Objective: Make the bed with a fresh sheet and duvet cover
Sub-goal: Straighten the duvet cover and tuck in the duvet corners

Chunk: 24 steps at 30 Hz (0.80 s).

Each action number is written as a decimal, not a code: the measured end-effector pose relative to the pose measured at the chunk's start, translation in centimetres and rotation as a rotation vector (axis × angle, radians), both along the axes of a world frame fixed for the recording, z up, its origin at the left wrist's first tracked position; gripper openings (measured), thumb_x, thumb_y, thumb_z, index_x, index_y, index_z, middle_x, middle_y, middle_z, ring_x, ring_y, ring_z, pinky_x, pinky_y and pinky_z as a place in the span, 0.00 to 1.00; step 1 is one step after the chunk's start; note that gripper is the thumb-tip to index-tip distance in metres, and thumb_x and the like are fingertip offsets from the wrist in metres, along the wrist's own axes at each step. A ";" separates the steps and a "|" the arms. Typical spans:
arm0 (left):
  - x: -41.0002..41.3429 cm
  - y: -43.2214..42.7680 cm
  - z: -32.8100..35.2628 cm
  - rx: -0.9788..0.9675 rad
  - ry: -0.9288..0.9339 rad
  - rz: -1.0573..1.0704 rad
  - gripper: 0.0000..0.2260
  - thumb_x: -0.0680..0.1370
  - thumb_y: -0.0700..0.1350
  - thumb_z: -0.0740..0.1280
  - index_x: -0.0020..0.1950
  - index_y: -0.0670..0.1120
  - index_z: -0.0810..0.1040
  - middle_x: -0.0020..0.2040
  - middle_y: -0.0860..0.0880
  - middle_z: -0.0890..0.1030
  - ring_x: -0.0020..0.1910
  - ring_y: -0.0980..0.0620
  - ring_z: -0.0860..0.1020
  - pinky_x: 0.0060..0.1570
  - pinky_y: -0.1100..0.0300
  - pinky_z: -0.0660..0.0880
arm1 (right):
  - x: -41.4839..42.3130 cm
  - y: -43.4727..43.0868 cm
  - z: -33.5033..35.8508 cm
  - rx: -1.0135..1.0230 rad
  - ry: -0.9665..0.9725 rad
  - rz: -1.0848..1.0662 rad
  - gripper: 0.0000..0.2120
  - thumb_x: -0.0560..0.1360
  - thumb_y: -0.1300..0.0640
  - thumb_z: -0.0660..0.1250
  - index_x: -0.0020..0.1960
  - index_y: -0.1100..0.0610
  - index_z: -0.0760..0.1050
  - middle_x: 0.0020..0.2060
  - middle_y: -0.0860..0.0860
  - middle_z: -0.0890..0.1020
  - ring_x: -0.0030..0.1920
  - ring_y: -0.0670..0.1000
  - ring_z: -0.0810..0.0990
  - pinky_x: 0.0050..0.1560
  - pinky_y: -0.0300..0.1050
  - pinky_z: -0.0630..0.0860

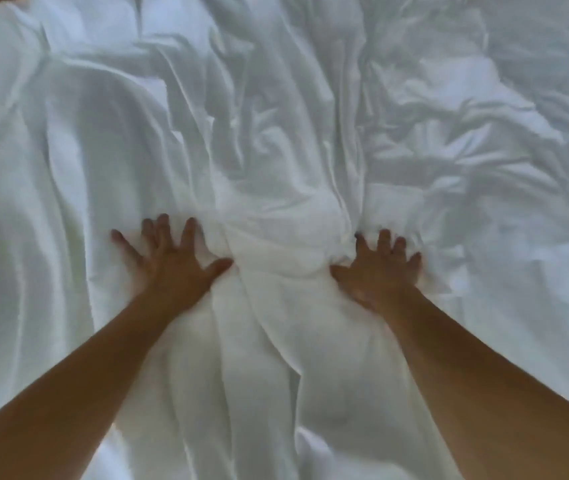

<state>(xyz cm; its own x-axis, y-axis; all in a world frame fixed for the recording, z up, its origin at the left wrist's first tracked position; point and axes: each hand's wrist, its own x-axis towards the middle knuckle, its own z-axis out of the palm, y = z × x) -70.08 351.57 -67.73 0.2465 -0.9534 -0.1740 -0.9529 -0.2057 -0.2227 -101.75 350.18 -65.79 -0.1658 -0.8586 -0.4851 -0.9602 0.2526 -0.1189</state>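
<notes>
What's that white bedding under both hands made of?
White bedding: looks like thin woven cloth, likely cotton or a blend, matte with faint sheen; it bunches into fine creases between the left hand and right hand. Fibre cannot be told.

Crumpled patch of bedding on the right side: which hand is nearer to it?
Right. The right hand lies spread just short of the crumpled patch; the left hand lies on the other side of the central fold, farther off.
</notes>
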 end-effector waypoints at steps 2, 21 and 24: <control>1.6 0.6 0.0 0.020 -0.004 -0.055 0.32 0.76 0.73 0.53 0.68 0.51 0.71 0.67 0.42 0.74 0.68 0.39 0.70 0.73 0.35 0.49 | 6.2 2.5 2.2 -0.127 -0.029 -0.076 0.38 0.73 0.27 0.53 0.72 0.52 0.69 0.72 0.62 0.66 0.71 0.65 0.64 0.69 0.65 0.62; 28.9 -7.0 4.5 0.112 0.166 -1.121 0.11 0.79 0.48 0.71 0.59 0.47 0.83 0.57 0.45 0.81 0.59 0.42 0.79 0.68 0.43 0.66 | 35.7 13.7 4.0 -0.361 0.179 -0.405 0.30 0.73 0.29 0.60 0.61 0.53 0.73 0.58 0.56 0.77 0.58 0.61 0.76 0.55 0.58 0.73; 31.8 -7.0 6.0 0.047 0.512 -1.234 0.03 0.78 0.41 0.72 0.48 0.42 0.83 0.42 0.44 0.83 0.42 0.42 0.82 0.44 0.50 0.79 | 47.1 12.4 5.1 -0.209 0.075 -0.280 0.27 0.74 0.31 0.60 0.61 0.52 0.72 0.57 0.53 0.78 0.57 0.59 0.77 0.55 0.55 0.74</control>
<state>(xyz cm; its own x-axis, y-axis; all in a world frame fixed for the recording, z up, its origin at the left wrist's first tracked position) -38.23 344.53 -61.76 -0.8688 -0.4945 -0.0258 -0.4866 0.8428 0.2301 -54.68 362.54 -60.74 -0.4371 -0.8544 -0.2810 -0.8653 0.4847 -0.1276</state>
